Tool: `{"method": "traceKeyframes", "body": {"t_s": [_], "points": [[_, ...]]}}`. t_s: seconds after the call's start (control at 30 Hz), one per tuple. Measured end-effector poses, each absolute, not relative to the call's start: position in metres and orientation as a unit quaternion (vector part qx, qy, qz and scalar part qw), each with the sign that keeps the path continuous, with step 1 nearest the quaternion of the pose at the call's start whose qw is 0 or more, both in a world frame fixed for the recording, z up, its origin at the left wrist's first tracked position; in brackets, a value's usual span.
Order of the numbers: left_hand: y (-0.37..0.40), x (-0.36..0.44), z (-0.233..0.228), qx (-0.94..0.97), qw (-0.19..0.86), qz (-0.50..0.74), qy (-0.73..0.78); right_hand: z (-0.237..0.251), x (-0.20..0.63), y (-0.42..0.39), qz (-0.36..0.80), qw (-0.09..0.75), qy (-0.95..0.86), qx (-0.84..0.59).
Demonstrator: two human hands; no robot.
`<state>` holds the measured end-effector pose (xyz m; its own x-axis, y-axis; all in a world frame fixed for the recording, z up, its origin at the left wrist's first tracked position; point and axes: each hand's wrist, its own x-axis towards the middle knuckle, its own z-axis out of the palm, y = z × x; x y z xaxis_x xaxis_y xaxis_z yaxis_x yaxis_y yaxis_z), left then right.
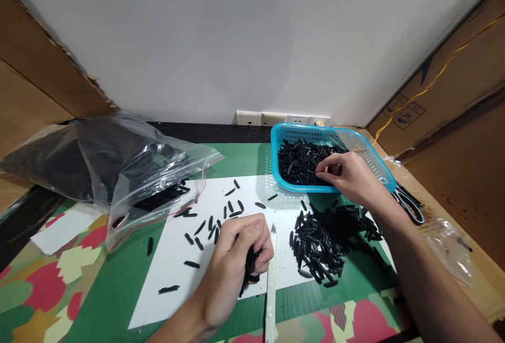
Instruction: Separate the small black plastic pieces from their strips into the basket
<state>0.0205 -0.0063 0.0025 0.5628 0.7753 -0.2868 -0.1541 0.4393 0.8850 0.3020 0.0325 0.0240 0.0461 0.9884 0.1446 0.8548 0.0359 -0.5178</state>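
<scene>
My left hand is curled into a fist above the white sheet, with several small black strips showing between the fingers and below them. Over the blue plastic basket, my right hand has thumb and fingers pinched together at the surface of the black strips inside. Whatever the pinch holds is too small to make out. Under the right forearm lies a loose heap of the same black strips. A pointed tool with a white-wrapped handle rests beside the left fist.
A clear zip bag full of black strips lies open at the left, with stray strips scattered on the sheet. Dark-handled scissors sit right of the basket. Cardboard stands at the right; a wall with sockets closes the back.
</scene>
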Motion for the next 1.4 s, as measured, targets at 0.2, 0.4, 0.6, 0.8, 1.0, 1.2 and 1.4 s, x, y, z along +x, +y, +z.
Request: {"method": "traceKeyframes", "body": {"t_s": [0.2,0.4,0.6,0.8,1.0,1.2,1.4], "points": [[-0.006,0.022,0.004,0.428,0.775,0.313,0.345,0.024,0.301,0.024,0.140,0.351,-0.660,-0.649],[-0.005,0.022,0.004,0.428,0.773,0.302,0.358,0.030,0.291,0.007,0.144,0.429,-0.662,-0.598],[-0.006,0.020,0.004,0.429,0.784,0.290,0.341,0.030,0.259,-0.014,0.320,0.507,-0.653,-0.463],[-0.009,0.019,0.002,0.376,0.832,0.280,0.295,0.016,0.225,-0.026,0.412,0.493,-0.657,-0.394],[-0.010,0.018,0.009,0.403,0.811,0.289,0.311,0.008,0.215,-0.030,0.418,0.523,-0.644,-0.371],[-0.010,0.018,0.010,0.423,0.795,0.292,0.322,0.010,0.215,-0.032,0.388,0.517,-0.666,-0.371],[-0.011,0.019,0.005,0.428,0.790,0.295,0.324,0.013,0.214,-0.032,0.331,0.510,-0.699,-0.375]]}}
